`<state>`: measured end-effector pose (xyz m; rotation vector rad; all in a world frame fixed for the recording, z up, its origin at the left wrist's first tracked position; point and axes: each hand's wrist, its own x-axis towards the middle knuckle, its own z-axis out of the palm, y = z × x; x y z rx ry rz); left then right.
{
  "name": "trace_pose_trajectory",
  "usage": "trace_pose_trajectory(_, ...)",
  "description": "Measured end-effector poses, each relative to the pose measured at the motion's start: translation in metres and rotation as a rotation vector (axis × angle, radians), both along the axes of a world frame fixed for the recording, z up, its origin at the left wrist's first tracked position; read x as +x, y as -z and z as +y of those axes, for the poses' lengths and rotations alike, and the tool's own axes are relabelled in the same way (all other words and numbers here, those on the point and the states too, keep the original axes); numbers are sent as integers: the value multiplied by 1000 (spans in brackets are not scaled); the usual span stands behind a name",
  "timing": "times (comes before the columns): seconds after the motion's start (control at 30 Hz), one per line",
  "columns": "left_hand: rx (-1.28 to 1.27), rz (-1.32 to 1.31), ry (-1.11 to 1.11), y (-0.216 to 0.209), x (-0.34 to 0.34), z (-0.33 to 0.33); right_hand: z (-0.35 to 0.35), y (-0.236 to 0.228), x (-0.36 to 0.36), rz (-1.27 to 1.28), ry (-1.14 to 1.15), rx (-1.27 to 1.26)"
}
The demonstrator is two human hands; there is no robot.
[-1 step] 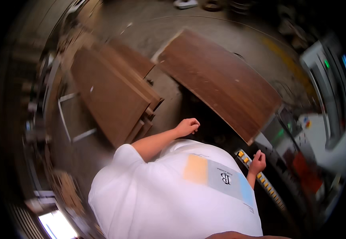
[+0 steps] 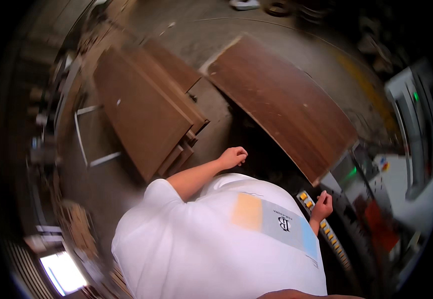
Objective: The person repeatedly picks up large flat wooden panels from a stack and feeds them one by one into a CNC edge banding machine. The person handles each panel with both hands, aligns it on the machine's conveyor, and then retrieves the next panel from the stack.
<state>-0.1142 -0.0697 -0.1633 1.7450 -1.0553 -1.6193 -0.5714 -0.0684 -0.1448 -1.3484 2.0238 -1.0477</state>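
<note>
My left hand point(image 2: 233, 157) hangs in front of my white shirt, its fingers loosely curled with nothing seen in them. It is nearest to the dark gap between a stack of brown wooden boards point(image 2: 141, 107) on the left and a reddish-brown wooden panel point(image 2: 281, 102) ahead on the right. My right hand point(image 2: 322, 207) is at my right side, fingers bent together and apparently holding nothing. It is just beside a rail with a row of yellow rollers point(image 2: 332, 239), below the panel's near corner. I cannot tell whether it touches the rail.
A grey-white machine point(image 2: 410, 134) with a green light stands on the right, an orange-red part point(image 2: 381, 226) below it. A white metal frame point(image 2: 81, 137) is left of the boards. Concrete floor point(image 2: 211, 107) shows between boards and panel.
The boards, panel and machine sit slightly farther right in the picture as my head turns. Both hands keep nearly the same pose.
</note>
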Motion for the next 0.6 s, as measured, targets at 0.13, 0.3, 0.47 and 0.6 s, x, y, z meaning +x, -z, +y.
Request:
trace_pose_trajectory(0.13,255,-26,-480,75,94,71,-41,-28,64,-219,-338,-77)
trace_pose_trajectory(0.3,356,205,-984,123,174,168,-98,-55,196,-300,-661,-22)
trace_pose_trajectory(0.47,267,379,-1495,157,256,257,-90,-43,330,-235,-852,149)
trace_pose_trajectory(0.6,214,541,-1982,216,308,323,-53,-19,404,-143,-1042,431)
